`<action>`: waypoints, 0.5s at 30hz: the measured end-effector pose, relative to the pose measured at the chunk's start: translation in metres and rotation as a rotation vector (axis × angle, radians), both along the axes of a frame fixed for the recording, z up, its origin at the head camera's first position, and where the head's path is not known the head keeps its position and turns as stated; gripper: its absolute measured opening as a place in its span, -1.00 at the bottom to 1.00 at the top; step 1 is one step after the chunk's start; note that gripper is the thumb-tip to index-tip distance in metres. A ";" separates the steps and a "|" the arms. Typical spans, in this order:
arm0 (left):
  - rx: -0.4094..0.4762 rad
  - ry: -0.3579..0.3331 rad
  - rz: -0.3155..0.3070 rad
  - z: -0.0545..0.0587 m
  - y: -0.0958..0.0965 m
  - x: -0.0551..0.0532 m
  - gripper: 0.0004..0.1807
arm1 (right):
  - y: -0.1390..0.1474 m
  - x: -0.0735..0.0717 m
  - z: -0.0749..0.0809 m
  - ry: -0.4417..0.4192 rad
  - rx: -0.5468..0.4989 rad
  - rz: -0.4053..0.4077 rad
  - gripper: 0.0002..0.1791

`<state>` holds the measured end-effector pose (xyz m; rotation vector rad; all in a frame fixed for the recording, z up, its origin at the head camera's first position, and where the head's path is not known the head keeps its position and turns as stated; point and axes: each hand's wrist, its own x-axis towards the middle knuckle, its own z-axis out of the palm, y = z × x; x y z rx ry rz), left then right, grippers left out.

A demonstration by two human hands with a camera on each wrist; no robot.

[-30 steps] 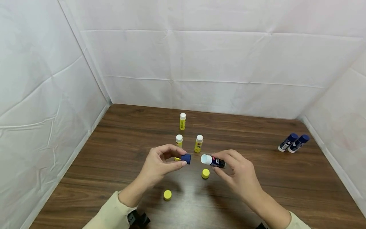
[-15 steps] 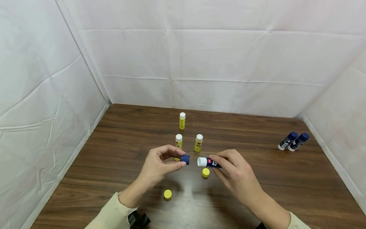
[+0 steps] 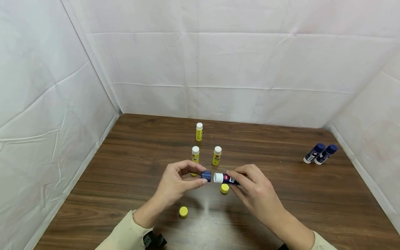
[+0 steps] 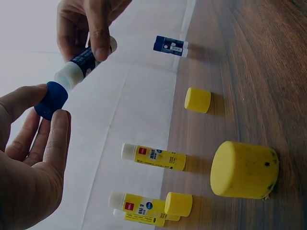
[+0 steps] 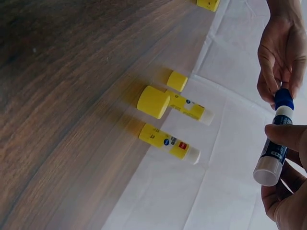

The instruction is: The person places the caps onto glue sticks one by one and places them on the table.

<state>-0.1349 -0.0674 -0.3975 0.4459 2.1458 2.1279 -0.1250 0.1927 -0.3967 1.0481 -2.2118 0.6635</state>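
Between thumb and fingers, my left hand (image 3: 176, 182) pinches a navy cap (image 3: 206, 176). My right hand (image 3: 254, 187) holds an uncapped navy glue stick (image 3: 219, 178) sideways, its white end facing the cap. A small gap shows between them in the head view; in the left wrist view the cap (image 4: 51, 100) is right by the white end. Beyond the hands stand yellow glue sticks with white tops: one at the back (image 3: 199, 132), one on the left (image 3: 195, 152) and one on the right (image 3: 217, 156).
On the wooden table (image 3: 140, 139), one yellow cap (image 3: 183, 212) lies near the front and another yellow cap (image 3: 224, 188) below the right hand. A third yellow cap (image 4: 178, 204) shows in the left wrist view. Two capped navy glue sticks (image 3: 320, 154) stand far right. White sheeting (image 3: 218, 62) surrounds the table.
The right hand has moved left, levelling the navy glue stick towards the cap. The left hand has shifted slightly right with the cap, and the gap has narrowed.
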 end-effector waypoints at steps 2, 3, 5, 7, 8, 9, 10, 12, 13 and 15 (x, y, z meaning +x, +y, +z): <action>0.016 0.005 -0.015 0.000 0.003 0.000 -0.76 | 0.000 0.001 -0.001 -0.005 0.005 -0.001 -0.67; 0.023 0.008 -0.022 0.000 0.004 -0.001 -0.75 | 0.000 0.001 -0.001 -0.006 0.008 -0.003 -0.62; 0.034 0.008 -0.030 0.000 0.006 -0.001 -0.73 | 0.000 0.001 -0.001 -0.010 0.014 -0.006 -0.56; 0.035 0.006 -0.032 0.000 0.007 -0.001 -0.72 | 0.000 0.002 0.000 -0.013 0.019 -0.008 -0.57; 0.037 0.003 -0.033 0.000 0.008 0.000 -0.71 | 0.000 0.002 0.000 -0.012 0.020 -0.006 -0.59; 0.038 -0.001 -0.033 0.000 0.008 0.000 -0.71 | 0.000 0.001 0.000 -0.012 0.021 -0.005 -0.63; 0.035 -0.002 -0.032 0.000 0.009 0.000 -0.71 | 0.000 0.001 0.000 -0.010 0.021 -0.003 -0.66; 0.028 0.000 -0.030 0.001 0.010 0.001 -0.71 | 0.000 0.001 0.000 -0.003 0.016 0.004 -0.71; 0.029 0.000 -0.031 0.001 0.010 0.001 -0.71 | 0.000 0.001 0.000 0.001 0.013 0.008 -0.73; 0.030 0.003 -0.032 0.001 0.011 0.001 -0.71 | 0.000 0.001 0.000 0.005 0.011 0.014 -0.73</action>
